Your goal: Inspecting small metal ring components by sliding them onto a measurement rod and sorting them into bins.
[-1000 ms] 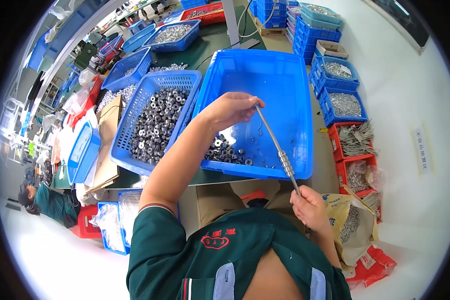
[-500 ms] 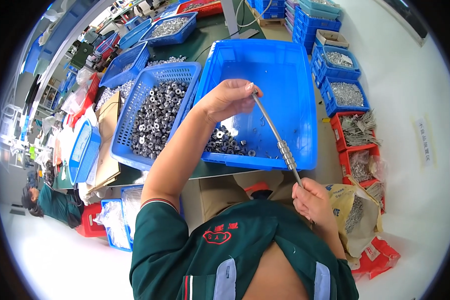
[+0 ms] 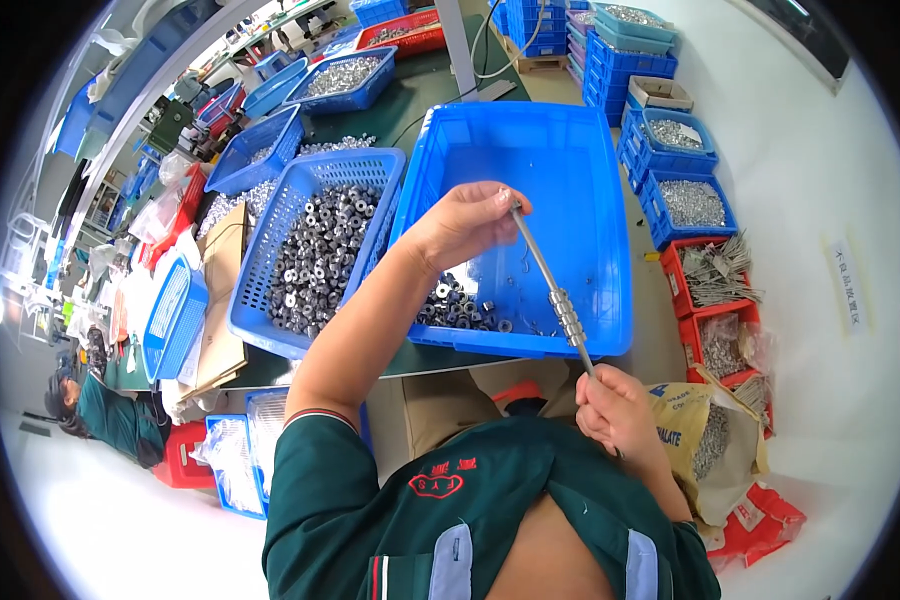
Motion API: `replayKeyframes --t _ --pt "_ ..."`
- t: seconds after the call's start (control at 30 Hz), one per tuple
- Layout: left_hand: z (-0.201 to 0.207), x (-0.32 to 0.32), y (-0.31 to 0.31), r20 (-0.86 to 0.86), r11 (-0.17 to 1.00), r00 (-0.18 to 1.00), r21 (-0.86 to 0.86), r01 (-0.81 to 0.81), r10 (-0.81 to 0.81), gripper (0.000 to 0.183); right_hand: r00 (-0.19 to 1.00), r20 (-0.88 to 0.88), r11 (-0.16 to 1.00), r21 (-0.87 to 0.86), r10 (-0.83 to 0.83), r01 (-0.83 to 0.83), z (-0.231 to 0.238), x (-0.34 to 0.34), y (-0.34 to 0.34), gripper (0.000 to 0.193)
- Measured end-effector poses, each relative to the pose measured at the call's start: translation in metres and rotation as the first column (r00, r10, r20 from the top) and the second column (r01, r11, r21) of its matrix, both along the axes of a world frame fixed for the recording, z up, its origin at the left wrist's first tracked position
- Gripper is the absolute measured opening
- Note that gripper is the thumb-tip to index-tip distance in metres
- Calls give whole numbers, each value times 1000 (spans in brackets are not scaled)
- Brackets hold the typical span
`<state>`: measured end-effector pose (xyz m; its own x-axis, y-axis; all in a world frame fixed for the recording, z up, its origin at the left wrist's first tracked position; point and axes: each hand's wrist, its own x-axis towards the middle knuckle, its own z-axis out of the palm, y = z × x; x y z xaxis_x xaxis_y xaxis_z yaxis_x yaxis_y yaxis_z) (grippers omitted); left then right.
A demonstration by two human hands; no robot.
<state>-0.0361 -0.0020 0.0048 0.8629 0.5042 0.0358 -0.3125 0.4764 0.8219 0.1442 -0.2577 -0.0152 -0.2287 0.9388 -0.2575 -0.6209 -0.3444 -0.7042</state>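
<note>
A slim metal rod [image 3: 540, 250] slants over a large blue plastic bin [image 3: 595, 180]. My left hand [image 3: 475, 220] has its fingers closed round the rod's upper end, hiding the tip. The lower end is wrapped in the fingers of my right hand [image 3: 620, 412], in front of my shirt. Several silvery ring-shaped metal pieces [image 3: 567, 318] sit threaded in a row on the rod, nearer to my right hand. Dark and silvery ring-shaped parts [image 3: 455, 305] lie in the bin's near left corner, partly behind my left forearm.
Left of the bin, a blue perforated basket [image 3: 253, 290] holds many similar parts. Cardboard [image 3: 220, 300] leans beside it. Red bins [image 3: 705, 315] with metal parts and an open sack [image 3: 685, 425] stand on the right. A co-worker [image 3: 110, 415] is at far left.
The view has tilted a little, so the bin and basket appear lower. Both hands keep hold of the rod, which has shifted slightly; the threaded rings stay near my right hand.
</note>
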Motion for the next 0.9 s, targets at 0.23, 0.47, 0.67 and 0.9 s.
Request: replayKeyframes --t 0.23,0.47,0.67,0.9 --pt "0 3 -12 -141 998 988 26 -58 61 30 923 384 999 50 -39 21 7 -8 7 21" --pt "-1 9 -14 1 1000 1000 25 2 -2 31 988 -153 1000 22 1 3 10 -5 10 21" --pt "-4 18 -22 -138 990 987 103 99 -84 34 754 598 940 334 -272 74 -16 -18 22 21" --pt "-8 16 -21 -119 978 977 89 190 -179 30 982 184 999 7 -45 45 7 -10 21 22"
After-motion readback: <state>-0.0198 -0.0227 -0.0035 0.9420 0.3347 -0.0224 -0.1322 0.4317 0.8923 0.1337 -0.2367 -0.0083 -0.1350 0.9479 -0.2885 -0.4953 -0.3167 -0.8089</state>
